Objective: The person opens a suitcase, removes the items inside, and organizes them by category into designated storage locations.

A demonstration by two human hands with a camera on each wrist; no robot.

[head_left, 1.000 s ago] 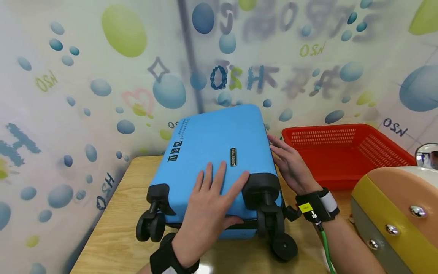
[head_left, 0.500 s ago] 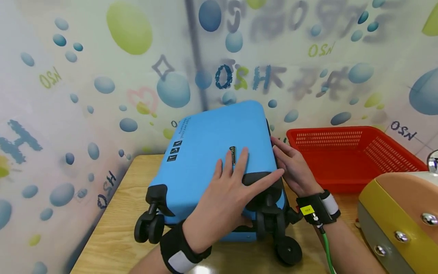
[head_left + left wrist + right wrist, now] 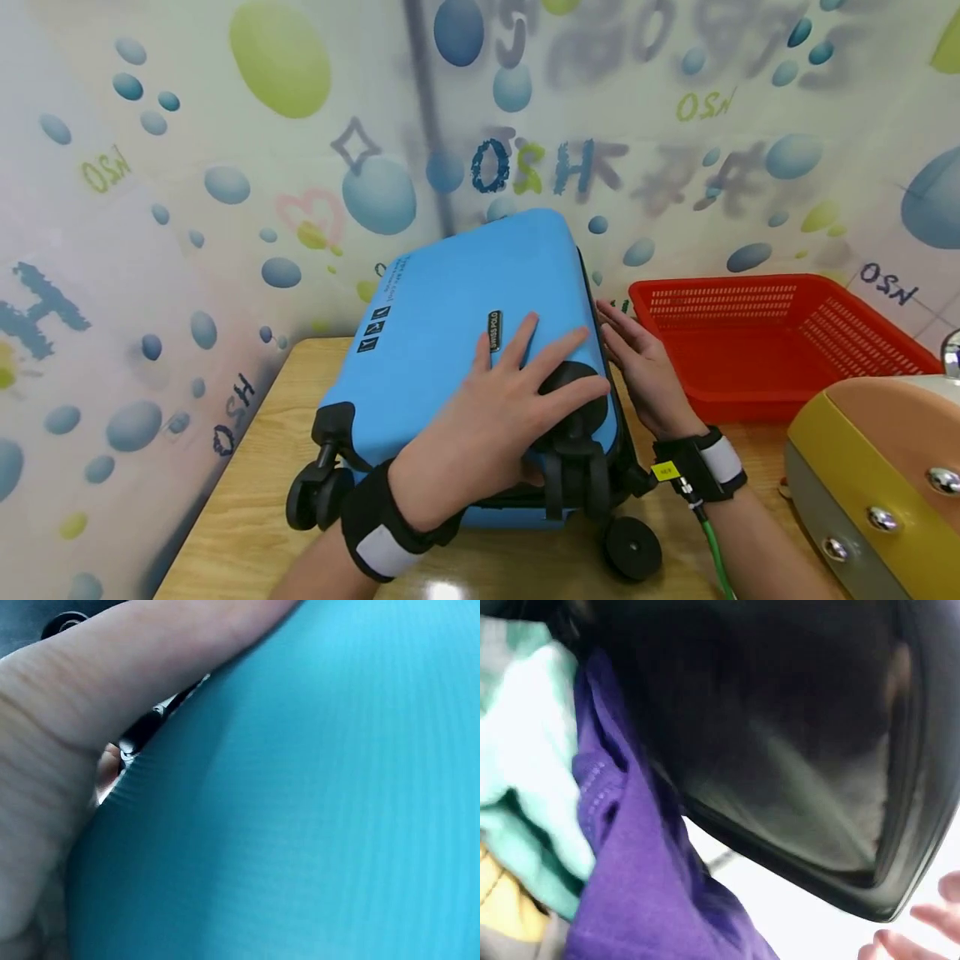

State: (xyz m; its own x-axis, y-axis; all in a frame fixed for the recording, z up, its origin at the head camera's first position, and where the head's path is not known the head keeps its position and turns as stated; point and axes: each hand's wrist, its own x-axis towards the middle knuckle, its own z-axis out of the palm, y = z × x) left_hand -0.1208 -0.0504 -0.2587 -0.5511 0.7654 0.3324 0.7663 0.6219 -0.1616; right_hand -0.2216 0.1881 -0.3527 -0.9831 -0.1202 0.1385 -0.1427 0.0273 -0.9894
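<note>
A blue hard-shell suitcase (image 3: 442,292) lies on its side, black wheels towards me, its lid tilted with a gap along the right edge. My left hand (image 3: 480,417) rests spread on the lid beside the front right wheel; its thumb (image 3: 157,667) runs along the shell's edge in the left wrist view. My right hand (image 3: 647,375) is at the right edge, fingers extended. The right wrist view shows the lid's dark inner side (image 3: 765,735), with purple cloth (image 3: 645,885), mint cloth (image 3: 540,742) and yellow cloth (image 3: 506,889) beside it. Right fingertips (image 3: 926,919) appear near its corner.
A red plastic basket (image 3: 738,400) stands behind my right hand. Close on the right is a rounded yellow, orange and grey object (image 3: 847,433) with metal studs. The wooden table (image 3: 232,492) meets a patterned wall covering (image 3: 645,75) at the back.
The suitcase lid has tilted up and shifted left, away from the lower half. My left hand has slid right towards the wheel corner. My right hand stays by the right edge.
</note>
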